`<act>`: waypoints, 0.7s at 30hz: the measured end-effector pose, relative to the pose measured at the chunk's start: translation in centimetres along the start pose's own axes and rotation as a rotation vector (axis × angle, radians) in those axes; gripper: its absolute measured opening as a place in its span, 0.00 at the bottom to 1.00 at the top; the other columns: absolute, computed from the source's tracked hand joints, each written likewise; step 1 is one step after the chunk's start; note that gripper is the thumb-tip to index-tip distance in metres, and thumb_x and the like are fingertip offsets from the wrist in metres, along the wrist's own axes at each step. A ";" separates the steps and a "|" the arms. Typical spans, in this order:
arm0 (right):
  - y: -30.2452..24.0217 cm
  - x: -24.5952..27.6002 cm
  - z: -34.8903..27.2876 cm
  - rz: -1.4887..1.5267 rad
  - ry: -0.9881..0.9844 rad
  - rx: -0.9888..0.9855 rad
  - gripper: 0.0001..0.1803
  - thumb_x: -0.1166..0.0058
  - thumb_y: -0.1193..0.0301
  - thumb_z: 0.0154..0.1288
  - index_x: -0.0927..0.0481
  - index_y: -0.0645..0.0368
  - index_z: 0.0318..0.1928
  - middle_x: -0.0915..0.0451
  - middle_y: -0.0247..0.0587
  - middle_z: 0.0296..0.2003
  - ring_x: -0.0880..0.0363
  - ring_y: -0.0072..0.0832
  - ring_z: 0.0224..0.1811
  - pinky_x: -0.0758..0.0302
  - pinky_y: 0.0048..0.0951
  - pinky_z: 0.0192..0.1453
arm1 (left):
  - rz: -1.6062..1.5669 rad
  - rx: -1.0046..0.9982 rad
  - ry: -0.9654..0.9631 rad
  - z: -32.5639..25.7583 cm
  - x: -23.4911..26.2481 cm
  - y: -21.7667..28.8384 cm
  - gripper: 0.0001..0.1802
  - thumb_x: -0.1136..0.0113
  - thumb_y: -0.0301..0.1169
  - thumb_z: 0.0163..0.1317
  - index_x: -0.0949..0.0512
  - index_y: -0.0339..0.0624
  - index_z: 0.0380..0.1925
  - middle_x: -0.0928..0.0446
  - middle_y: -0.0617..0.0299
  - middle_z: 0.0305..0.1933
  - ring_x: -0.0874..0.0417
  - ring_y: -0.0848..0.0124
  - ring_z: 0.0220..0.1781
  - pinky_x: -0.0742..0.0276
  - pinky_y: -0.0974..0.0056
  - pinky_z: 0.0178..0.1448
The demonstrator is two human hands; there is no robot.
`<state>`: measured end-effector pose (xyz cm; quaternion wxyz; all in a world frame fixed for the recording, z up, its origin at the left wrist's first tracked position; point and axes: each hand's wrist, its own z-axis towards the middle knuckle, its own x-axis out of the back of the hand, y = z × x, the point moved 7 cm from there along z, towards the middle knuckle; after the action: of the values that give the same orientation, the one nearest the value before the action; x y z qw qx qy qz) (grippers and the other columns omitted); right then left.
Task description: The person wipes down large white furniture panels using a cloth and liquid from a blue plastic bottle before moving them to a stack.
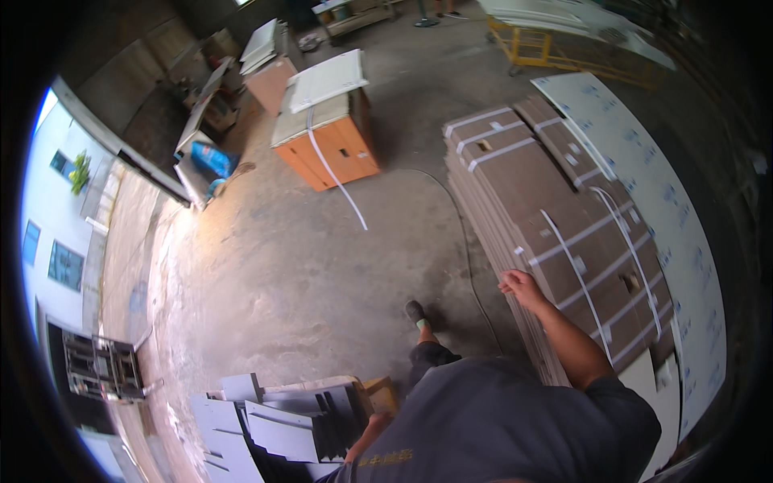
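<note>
Brown strapped cardboard cartons [527, 213]: likely heavy, stiff; best held under edges. Can't tell grip of curled right hand [522, 287] alongside, nor left hand [378, 423].

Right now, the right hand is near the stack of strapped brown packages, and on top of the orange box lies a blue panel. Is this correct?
Not quite: the panel on top of the orange box is white, not blue, as the head view shows. The right hand is indeed near the stack of strapped brown packages.
</note>
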<state>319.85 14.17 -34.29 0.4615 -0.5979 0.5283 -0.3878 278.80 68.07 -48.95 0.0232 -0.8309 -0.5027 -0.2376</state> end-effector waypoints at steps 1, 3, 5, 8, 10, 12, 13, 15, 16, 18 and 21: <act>-1.5 -1.3 4.0 -0.021 0.010 -0.009 0.18 0.49 0.60 0.84 0.19 0.61 0.59 0.12 0.39 0.39 0.13 0.23 0.38 0.17 0.26 0.45 | -0.067 0.038 -0.014 1.8 1.9 0.3 0.19 0.43 0.41 0.74 0.16 0.46 0.58 0.11 0.56 0.47 0.11 0.60 0.36 0.16 0.54 0.40; -2.3 -3.0 11.7 -0.018 0.047 -0.019 0.17 0.49 0.60 0.84 0.20 0.60 0.58 0.12 0.39 0.39 0.12 0.25 0.38 0.16 0.28 0.45 | -0.166 0.087 -0.060 6.8 6.9 3.6 0.18 0.44 0.40 0.75 0.16 0.48 0.58 0.11 0.57 0.47 0.11 0.60 0.37 0.16 0.54 0.39; 0.2 -4.7 17.1 0.053 0.080 -0.142 0.17 0.49 0.59 0.84 0.19 0.60 0.55 0.12 0.40 0.39 0.13 0.26 0.37 0.16 0.30 0.42 | -0.253 0.152 -0.148 11.9 12.2 7.7 0.18 0.45 0.40 0.76 0.17 0.49 0.59 0.11 0.58 0.47 0.11 0.60 0.37 0.17 0.54 0.38; 3.5 -4.4 21.0 -0.062 0.147 -0.365 0.17 0.49 0.59 0.83 0.19 0.60 0.54 0.13 0.41 0.38 0.13 0.29 0.36 0.17 0.34 0.40 | -0.427 0.291 -0.417 22.3 20.3 18.5 0.17 0.47 0.39 0.78 0.17 0.51 0.60 0.11 0.61 0.47 0.11 0.61 0.38 0.17 0.54 0.38; 5.4 -4.4 23.9 -0.178 0.109 -0.425 0.20 0.51 0.58 0.82 0.20 0.62 0.58 0.13 0.43 0.38 0.13 0.32 0.36 0.17 0.36 0.40 | -0.586 0.015 -0.544 30.5 26.9 29.1 0.18 0.46 0.42 0.78 0.18 0.51 0.60 0.11 0.63 0.48 0.11 0.64 0.41 0.17 0.54 0.39; 5.7 -5.6 29.6 -0.161 0.121 -0.541 0.25 0.53 0.56 0.81 0.22 0.65 0.62 0.13 0.47 0.39 0.13 0.36 0.38 0.18 0.40 0.42 | -0.288 -0.173 -0.148 38.4 38.4 40.3 0.16 0.39 0.40 0.74 0.17 0.44 0.55 0.10 0.56 0.46 0.12 0.67 0.36 0.20 0.61 0.35; 4.7 -6.0 31.5 -0.117 0.175 -0.645 0.27 0.54 0.55 0.81 0.23 0.66 0.64 0.12 0.49 0.40 0.12 0.38 0.38 0.17 0.42 0.43 | -0.401 -0.245 -0.053 40.9 43.2 46.1 0.16 0.37 0.39 0.72 0.17 0.44 0.54 0.11 0.56 0.45 0.12 0.67 0.38 0.20 0.62 0.36; 4.1 -7.2 37.9 0.011 0.198 -0.655 0.27 0.50 0.54 0.79 0.23 0.65 0.62 0.12 0.50 0.40 0.11 0.39 0.36 0.19 0.38 0.37 | -0.374 -0.537 0.176 44.4 54.2 55.8 0.16 0.38 0.38 0.69 0.15 0.42 0.51 0.12 0.61 0.37 0.12 0.67 0.33 0.16 0.59 0.37; 3.9 -5.2 40.5 0.047 0.249 -0.666 0.27 0.47 0.53 0.77 0.23 0.65 0.61 0.11 0.51 0.39 0.11 0.39 0.35 0.19 0.36 0.35 | -0.472 -0.497 0.148 46.1 56.0 61.2 0.19 0.37 0.38 0.69 0.16 0.39 0.54 0.11 0.58 0.38 0.12 0.66 0.35 0.16 0.60 0.39; 4.0 -0.7 48.8 0.040 0.311 -0.671 0.27 0.48 0.53 0.78 0.23 0.64 0.61 0.11 0.52 0.39 0.11 0.39 0.33 0.20 0.36 0.33 | -0.563 -0.498 0.109 47.9 60.6 74.1 0.23 0.36 0.39 0.69 0.17 0.35 0.58 0.11 0.54 0.41 0.11 0.66 0.37 0.16 0.61 0.41; 1.2 -0.3 65.4 0.032 0.275 -0.630 0.26 0.53 0.50 0.82 0.23 0.60 0.62 0.11 0.50 0.42 0.10 0.40 0.35 0.18 0.39 0.34 | -0.490 -0.495 0.194 49.8 69.7 82.7 0.26 0.34 0.41 0.68 0.18 0.33 0.58 0.11 0.50 0.44 0.10 0.61 0.41 0.15 0.58 0.46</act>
<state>381.75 23.75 -53.30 0.1849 -0.6448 0.6886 -0.2754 393.93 98.55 -47.36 -0.1887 -0.6397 -0.6098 -0.4281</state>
